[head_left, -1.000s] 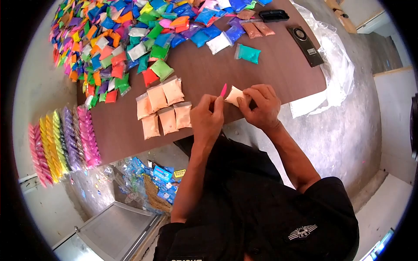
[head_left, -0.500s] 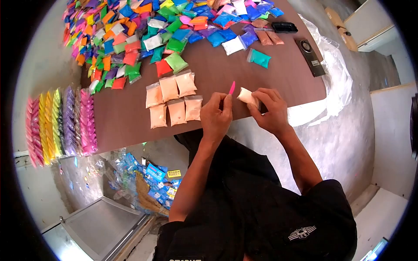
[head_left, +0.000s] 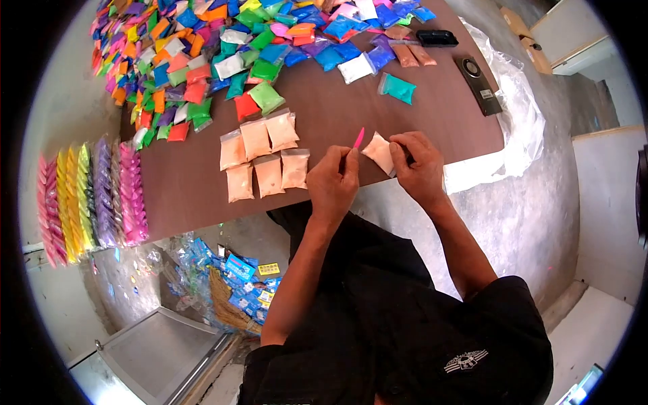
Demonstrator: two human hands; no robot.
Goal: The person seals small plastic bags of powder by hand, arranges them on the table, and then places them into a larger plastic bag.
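My left hand [head_left: 335, 177] is closed around a small pink tool [head_left: 359, 138], whose flat tip points up from the fingers. In my right hand [head_left: 417, 163] a small peach packet [head_left: 380, 153] is pinched by its right edge, its face turned up. Left of my hands, several peach packets [head_left: 268, 175] lie in two rows on the brown table [head_left: 196, 182]. A teal packet [head_left: 397, 88] rests beyond my right hand.
A heap of coloured packets [head_left: 263, 71] covers the table's far side. Braided coloured strips [head_left: 104, 192] hang over the left end. A black phone-like device [head_left: 478, 84] and a black case [head_left: 437, 38] lie at the right. Clear plastic [head_left: 523, 135] drapes past the right edge.
The peach packet in my right hand has turned and now shows its flat face, and my right fingers have shifted to its right edge. My left hand still holds the pink tool.
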